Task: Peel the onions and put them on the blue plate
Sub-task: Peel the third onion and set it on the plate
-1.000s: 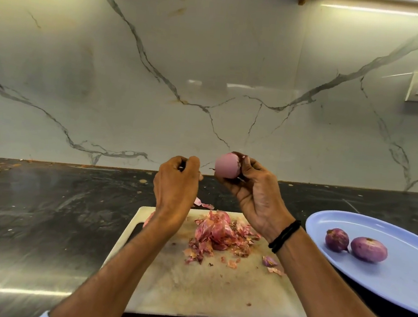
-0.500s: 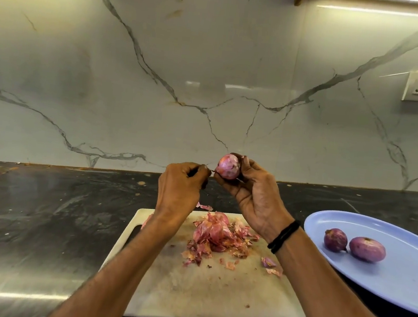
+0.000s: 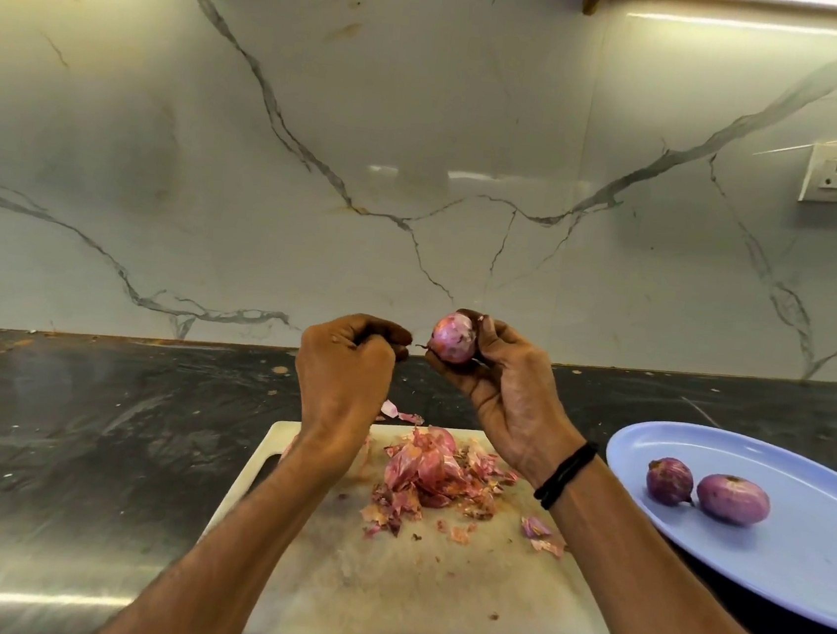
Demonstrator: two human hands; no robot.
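Since a second ago the left hand (image 3: 343, 371) has come up and in, from well clear of the onion (image 3: 453, 338) to just beside its left end. The onion has also turned in the right hand (image 3: 506, 393): a streaked, patchy face shows where a smooth pale one did.

Nearest: cutting board (image 3: 378, 586), pale and stained, with a peel heap (image 3: 433, 478) on its far half. Right of it is the blue plate (image 3: 818, 575), with two plated onions (image 3: 733, 498) lying close together on it.

Over the board's far edge both hands are raised. Right hand grips the onion, fingers curled behind and under it. Left hand is curled, fingertips bunched; whether they pinch a scrap of skin, cannot tell.

Step in hand, as I judge it: clearing the last skin from a third onion. To do it well:
- catch a loose edge near the root and pull along the bulb, not across;
- roll the bulb in the right hand to check every face;
- drop scraps over the heap, then carry the onion to the plate.

Axis: the root thread (image 3: 422, 347) points left, toward the left fingertips and about level. The long axis therefore runs left-right. The top end sits against the right hand, unseen.

Beyond: dark counter (image 3: 86, 411), marble backsplash (image 3: 425, 136).
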